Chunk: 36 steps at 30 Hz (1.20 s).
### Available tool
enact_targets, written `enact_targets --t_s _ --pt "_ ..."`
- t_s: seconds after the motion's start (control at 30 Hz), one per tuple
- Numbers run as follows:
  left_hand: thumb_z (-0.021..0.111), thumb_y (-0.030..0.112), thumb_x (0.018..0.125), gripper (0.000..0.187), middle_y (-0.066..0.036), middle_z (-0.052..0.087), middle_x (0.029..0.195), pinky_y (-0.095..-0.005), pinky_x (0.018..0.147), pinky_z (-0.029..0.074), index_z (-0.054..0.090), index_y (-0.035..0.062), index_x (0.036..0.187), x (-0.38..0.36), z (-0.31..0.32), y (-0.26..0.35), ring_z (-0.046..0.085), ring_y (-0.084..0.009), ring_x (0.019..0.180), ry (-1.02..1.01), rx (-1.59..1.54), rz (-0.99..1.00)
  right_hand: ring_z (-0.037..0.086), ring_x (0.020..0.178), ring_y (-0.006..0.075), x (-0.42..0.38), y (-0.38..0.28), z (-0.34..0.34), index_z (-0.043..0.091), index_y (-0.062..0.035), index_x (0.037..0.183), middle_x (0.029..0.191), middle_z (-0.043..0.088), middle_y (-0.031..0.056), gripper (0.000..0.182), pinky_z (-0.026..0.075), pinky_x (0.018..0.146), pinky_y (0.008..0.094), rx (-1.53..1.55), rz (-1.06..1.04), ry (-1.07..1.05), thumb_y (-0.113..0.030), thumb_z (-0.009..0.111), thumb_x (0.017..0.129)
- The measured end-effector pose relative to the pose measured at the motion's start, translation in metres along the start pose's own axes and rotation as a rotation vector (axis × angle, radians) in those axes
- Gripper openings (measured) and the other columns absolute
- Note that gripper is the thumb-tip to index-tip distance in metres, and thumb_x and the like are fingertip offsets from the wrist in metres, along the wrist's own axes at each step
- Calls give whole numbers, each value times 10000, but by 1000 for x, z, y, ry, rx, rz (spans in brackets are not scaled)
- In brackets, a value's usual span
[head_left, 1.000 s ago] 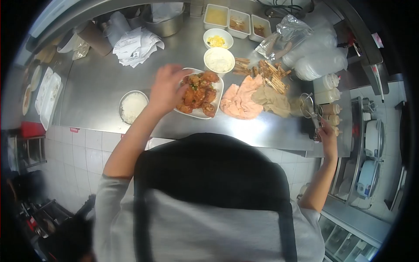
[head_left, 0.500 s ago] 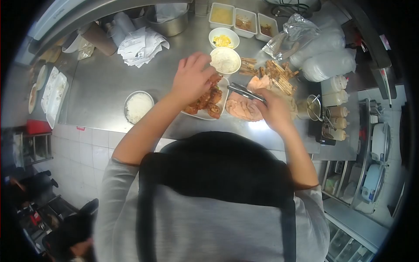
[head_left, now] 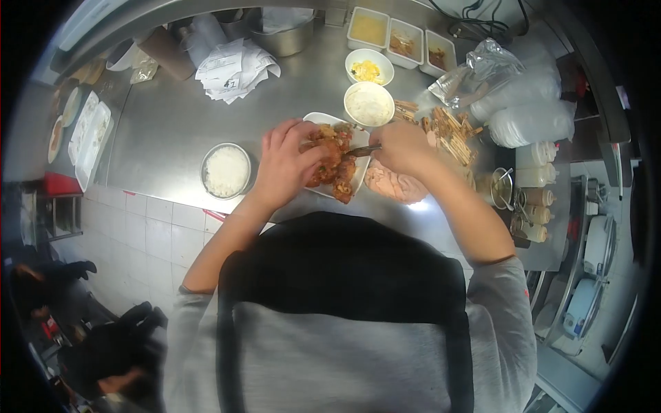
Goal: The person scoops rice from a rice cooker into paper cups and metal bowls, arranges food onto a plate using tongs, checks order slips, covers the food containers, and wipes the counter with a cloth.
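Note:
Saucy browned pieces of fried chicken (head_left: 343, 180) lie on a white plate (head_left: 315, 116) in front of me, one piece reaching over the near rim. My left hand (head_left: 292, 157) curls its fingers over the left side of the chicken and holds it. From the right, my right hand (head_left: 406, 146) grips dark metal tongs (head_left: 363, 150), their end against the chicken. Most of the tongs is hidden by that hand. Crumpled pinkish paper or cloth (head_left: 394, 184) lies below my right hand, beside the plate.
A bowl of rice (head_left: 227, 171) stands to the left. Beyond the plate are a bowl of pale powder (head_left: 370, 104) and a bowl of yellow food (head_left: 369, 67). Bundled wooden sticks (head_left: 454, 134), foil (head_left: 485, 65) and squeeze bottles (head_left: 536, 175) sit right. Paper slips (head_left: 237, 71) lie far left.
My right hand has moved left and brought the tongs to the chicken. My left hand has come down lower, onto the chicken's left side. The camera view has shifted slightly.

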<state>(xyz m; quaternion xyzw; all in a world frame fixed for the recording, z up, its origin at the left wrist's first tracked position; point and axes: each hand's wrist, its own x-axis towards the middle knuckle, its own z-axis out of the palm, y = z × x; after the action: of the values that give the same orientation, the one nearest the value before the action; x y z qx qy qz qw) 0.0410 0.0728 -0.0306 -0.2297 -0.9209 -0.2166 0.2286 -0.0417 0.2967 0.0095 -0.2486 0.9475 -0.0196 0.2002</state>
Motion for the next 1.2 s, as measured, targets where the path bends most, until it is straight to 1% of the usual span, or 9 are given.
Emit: enact_targets --t_s 0.27,0.47,0.57,0.67,0.77,0.9,1.0,1.1,1.2 --pt "761 140 638 307 -54 488 1229 -468 931 335 668 199 925 6 4 -4 411 -321 1184 -28 -77 -57 633 839 292 -40 -7 -44 698 -131 939 877 673 89 211 491 714 417 -93 -14 133 -171 650 737" --pt "821 344 569 602 -57 431 1292 -501 947 310 579 215 1105 1 -5 13 348 -314 1257 -80 -189 -44 635 806 297 -75 -19 -82 693 -89 929 888 674 91 219 492 707 415 -119 -143 265 -130 650 718" --pt "833 387 542 722 -66 404 1311 -525 961 284 525 215 1173 -12 9 21 316 -325 1290 -71 -139 -91 638 807 295 -79 -29 -77 690 -86 907 915 674 86 203 496 701 410 -150 -158 285 -117 649 710" --pt "831 371 548 692 -68 405 1308 -538 962 273 546 204 1155 -12 16 24 310 -332 1288 31 -160 -187 642 806 288 -67 -30 -52 685 -93 903 938 673 81 199 500 687 401 -174 -147 303 -119 650 709" --pt "825 363 558 662 -88 399 1319 -538 976 259 571 219 1152 -23 4 11 330 -347 1267 -33 -80 -173 640 788 280 -70 -36 -46 674 -96 902 907 662 71 191 501 663 391 -107 -203 383 -128 648 715" --pt "779 298 639 461 -92 401 1319 -551 971 256 632 252 1074 -31 0 5 309 -357 1272 -26 21 -235 632 742 270 -65 -58 -25 654 -89 870 829 626 67 155 501 627 388 -109 -309 341 -135 640 722" --pt "772 285 646 451 -100 399 1322 -569 965 253 629 238 1071 -36 4 2 311 -365 1269 -63 90 -249 633 708 266 -49 -55 -5 646 -79 813 810 612 75 128 493 583 389 -184 -363 445 -103 612 692" --pt "766 275 648 446 -110 391 1330 -579 961 252 625 211 1066 -40 7 1 307 -363 1274 -48 80 -274 635 707 262 -52 -46 -13 647 -80 820 830 614 68 123 492 578 386 -267 -293 430 -86 593 709" --pt "764 271 642 455 -116 385 1335 -574 964 252 620 186 1065 -39 10 2 301 -359 1281 -38 30 -314 636 708 266 -59 -56 -22 652 -78 831 851 616 65 135 494 581 388 -201 -305 404 -81 584 714"
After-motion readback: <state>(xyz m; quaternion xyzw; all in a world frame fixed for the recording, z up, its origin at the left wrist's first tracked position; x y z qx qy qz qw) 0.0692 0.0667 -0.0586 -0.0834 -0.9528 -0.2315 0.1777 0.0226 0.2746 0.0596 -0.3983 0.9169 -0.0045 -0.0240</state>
